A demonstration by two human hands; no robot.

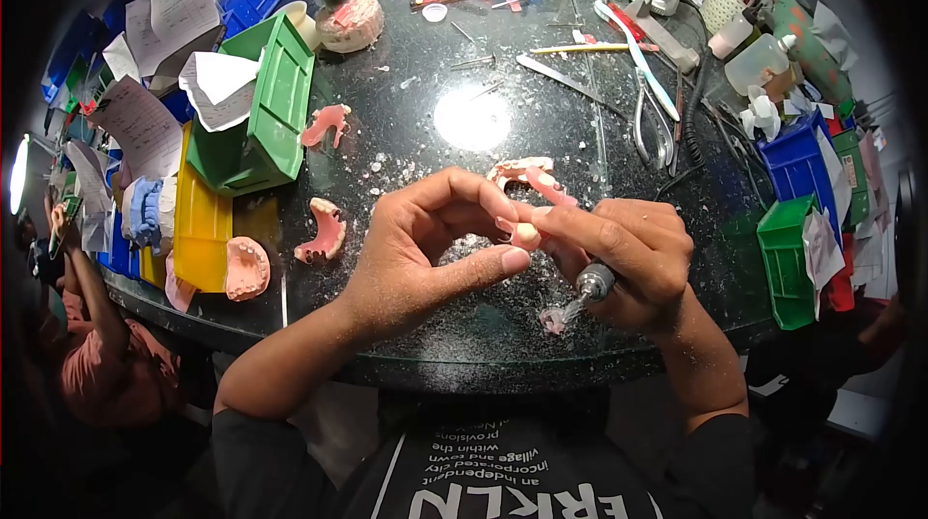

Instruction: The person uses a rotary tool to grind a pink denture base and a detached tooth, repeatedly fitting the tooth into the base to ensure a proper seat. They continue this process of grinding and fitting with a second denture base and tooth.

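Observation:
Between both hands is a small pink partial denture with a whitish tooth. My left hand pinches it from the left with thumb and forefinger. My right hand grips a grey rotary handpiece, and its fingers also touch the denture. The handpiece's metal tip points down and left, away from the denture; a pinkish lump shows at its end. Just beyond the fingers lies a pale pink denture piece, partly hidden. Two pink denture pieces and a pink dental model lie left of my left hand.
Dust and chips cover the black tabletop. Green, yellow and blue bins stand left; more bins stand right. Pliers, a knife and a plaster-covered pot lie farther back. Another person is at far left.

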